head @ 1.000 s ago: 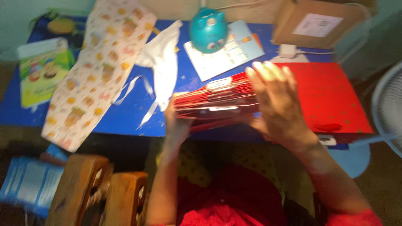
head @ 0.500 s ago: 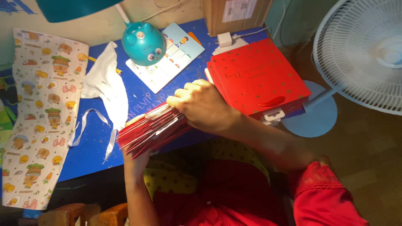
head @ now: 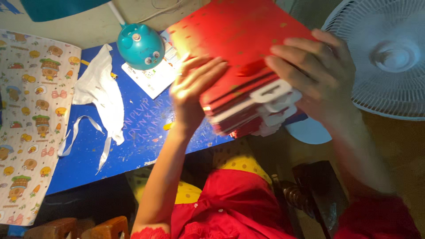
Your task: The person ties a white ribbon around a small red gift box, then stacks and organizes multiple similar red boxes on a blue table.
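Stack of red paper bags (head: 241, 53) now lifted clear of the blue desk (head: 146, 132) and held up close to the camera, tilted, broad red face uppermost; half a sec. ago it sat low over the desk edge, w/ a separate red bag lying flat on the desk to the right. That flat bag no longer shows apart, so prob. now part of the held stack (judgement, not seen directly). White handle tabs stick out of the stack's near edge.

Right hand (head: 318, 75): fingers curled over the top-right face and edge, gripping the stack. Left hand (head: 192, 95): fingers spread, pressed against the stack's left edge, steadying it.

White fan (head: 389, 57) at right, close behind right hand. Patterned cloth (head: 31, 115) far left on desk. White fabric piece (head: 99, 95) w/ ties beside it. Teal round lamp base (head: 141, 46) touching a printed card (head: 152, 77).

Motion blur on right forearm.
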A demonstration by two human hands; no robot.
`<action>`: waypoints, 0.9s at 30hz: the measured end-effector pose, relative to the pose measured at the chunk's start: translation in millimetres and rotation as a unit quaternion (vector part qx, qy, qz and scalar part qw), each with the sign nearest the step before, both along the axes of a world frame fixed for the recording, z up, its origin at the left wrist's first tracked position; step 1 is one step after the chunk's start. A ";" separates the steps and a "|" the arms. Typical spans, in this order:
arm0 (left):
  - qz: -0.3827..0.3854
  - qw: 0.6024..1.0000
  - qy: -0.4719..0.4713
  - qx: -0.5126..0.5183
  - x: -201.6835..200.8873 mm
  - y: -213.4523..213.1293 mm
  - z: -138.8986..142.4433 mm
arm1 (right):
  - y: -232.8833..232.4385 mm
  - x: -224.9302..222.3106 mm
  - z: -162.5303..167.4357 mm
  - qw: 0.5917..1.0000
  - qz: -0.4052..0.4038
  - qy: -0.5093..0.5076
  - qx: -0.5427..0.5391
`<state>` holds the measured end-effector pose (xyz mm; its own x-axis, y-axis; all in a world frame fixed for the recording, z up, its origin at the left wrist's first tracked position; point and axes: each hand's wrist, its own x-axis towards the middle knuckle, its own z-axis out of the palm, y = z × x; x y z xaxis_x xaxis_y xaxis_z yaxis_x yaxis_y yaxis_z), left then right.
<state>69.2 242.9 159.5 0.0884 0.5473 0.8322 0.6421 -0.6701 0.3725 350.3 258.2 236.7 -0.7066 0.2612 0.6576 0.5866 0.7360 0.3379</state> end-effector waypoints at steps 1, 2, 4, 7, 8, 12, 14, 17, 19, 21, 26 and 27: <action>-0.010 0.999 0.027 0.023 12.2 12.5 -7.9 | 7.1 11.9 -15.6 1.000 -0.014 -0.003 -0.001; -0.020 0.997 0.053 0.046 24.3 24.2 -17.5 | 13.7 23.0 -32.7 1.000 -0.028 -0.008 -0.002; -0.035 0.993 0.088 0.069 41.6 36.8 -40.3 | 17.2 43.7 -67.5 0.997 -0.071 -0.031 -0.001; -0.055 0.991 0.114 0.049 54.7 41.2 -73.8 | -3.2 67.0 -108.8 0.992 -0.074 -0.024 -0.097; -0.067 0.990 0.120 0.030 51.9 39.4 -82.4 | -9.2 68.7 -118.7 0.988 -0.073 -0.022 -0.132; -0.092 0.975 0.188 -0.081 35.5 31.8 -95.8 | -24.9 68.0 -128.2 0.951 -0.043 0.007 -0.307; -0.103 0.963 0.212 -0.132 32.8 24.1 -93.3 | -25.7 67.7 -122.0 0.926 -0.028 0.016 -0.376; -0.112 0.952 0.227 -0.170 31.2 12.3 -83.6 | -23.7 71.3 -112.3 0.901 -0.018 0.068 -0.429; -0.103 0.955 0.215 -0.179 31.3 6.9 -76.2 | -21.8 75.2 -108.8 0.866 0.000 0.182 -0.466; -0.079 0.960 0.190 -0.190 30.4 -1.0 -70.4 | -15.2 75.9 -109.8 0.866 -0.040 0.220 -0.448; -0.097 0.957 -0.129 -0.243 46.2 -8.6 -67.8 | 21.2 73.7 -119.2 0.656 -0.050 0.389 -0.645; -0.083 0.949 -0.175 -0.250 53.6 -8.6 -69.6 | 29.8 73.8 -122.0 0.613 -0.052 0.404 -0.677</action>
